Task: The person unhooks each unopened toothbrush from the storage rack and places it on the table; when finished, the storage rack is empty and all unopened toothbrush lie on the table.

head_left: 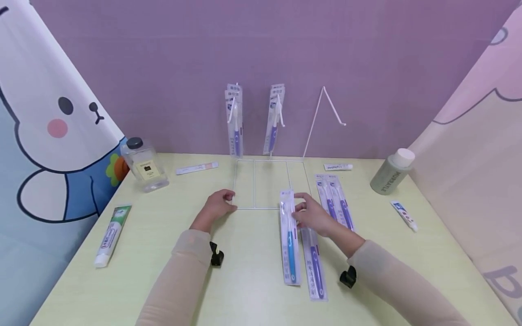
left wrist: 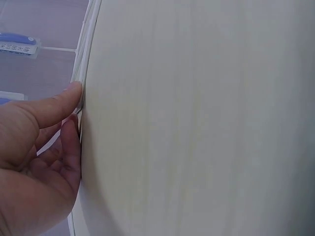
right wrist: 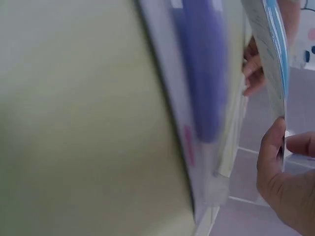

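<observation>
My right hand [head_left: 315,215] pinches the edge of a packaged blue toothbrush [head_left: 290,251] near its upper end, in front of the white wire display rack [head_left: 256,208]. In the right wrist view, thumb and fingers meet on the thin edge of that pack. With thumb and fingertips, my left hand [head_left: 216,206] grips the rack's front left corner; the left wrist view shows them on the wire [left wrist: 89,39]. Beside and partly under my right hand lies a packaged purple toothbrush [head_left: 316,271]. Two more purple toothbrush packs [head_left: 336,203] lie to its right.
Purple toothbrush packs hang on the left hook [head_left: 234,122] and middle hook [head_left: 274,120]; the right hook [head_left: 333,105] is bare. Around the table stand a clear bottle [head_left: 146,167] and a grey-green bottle [head_left: 389,174], with toothpaste tubes [head_left: 112,236] and a small box [head_left: 197,168] lying about.
</observation>
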Tool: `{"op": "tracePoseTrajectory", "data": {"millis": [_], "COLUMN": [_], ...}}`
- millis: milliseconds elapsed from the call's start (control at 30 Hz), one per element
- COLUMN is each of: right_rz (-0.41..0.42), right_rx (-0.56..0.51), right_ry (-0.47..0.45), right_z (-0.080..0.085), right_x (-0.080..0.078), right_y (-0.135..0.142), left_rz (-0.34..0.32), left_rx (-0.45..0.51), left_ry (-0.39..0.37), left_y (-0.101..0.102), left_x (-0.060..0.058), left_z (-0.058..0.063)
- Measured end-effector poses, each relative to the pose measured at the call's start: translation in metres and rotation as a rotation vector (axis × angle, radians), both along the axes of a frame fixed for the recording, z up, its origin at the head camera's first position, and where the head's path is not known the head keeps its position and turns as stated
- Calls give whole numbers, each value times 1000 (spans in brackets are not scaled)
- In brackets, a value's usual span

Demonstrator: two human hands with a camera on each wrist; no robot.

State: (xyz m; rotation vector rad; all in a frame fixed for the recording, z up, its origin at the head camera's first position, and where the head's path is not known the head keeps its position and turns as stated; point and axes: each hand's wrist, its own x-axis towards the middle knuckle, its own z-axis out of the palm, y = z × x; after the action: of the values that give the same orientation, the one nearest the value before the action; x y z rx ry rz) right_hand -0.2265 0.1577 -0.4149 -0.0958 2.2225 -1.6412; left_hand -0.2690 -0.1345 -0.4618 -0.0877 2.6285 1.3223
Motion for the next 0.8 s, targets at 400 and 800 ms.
{"op": "tracePoseTrajectory", "data": {"millis": [400,800], "right_rz": [51,179], "right_rx": [408,650], "right_ry": [-19,40], "right_z": [-11,7], "right_x": [13,10], "right_y": [-7,-8], "left_rz": [-2,-3], "left_rx": [1,8], "left_ry": [-14,-13], "left_y": [0,0], "left_x": [0,1], "left_z": [4,2]}}
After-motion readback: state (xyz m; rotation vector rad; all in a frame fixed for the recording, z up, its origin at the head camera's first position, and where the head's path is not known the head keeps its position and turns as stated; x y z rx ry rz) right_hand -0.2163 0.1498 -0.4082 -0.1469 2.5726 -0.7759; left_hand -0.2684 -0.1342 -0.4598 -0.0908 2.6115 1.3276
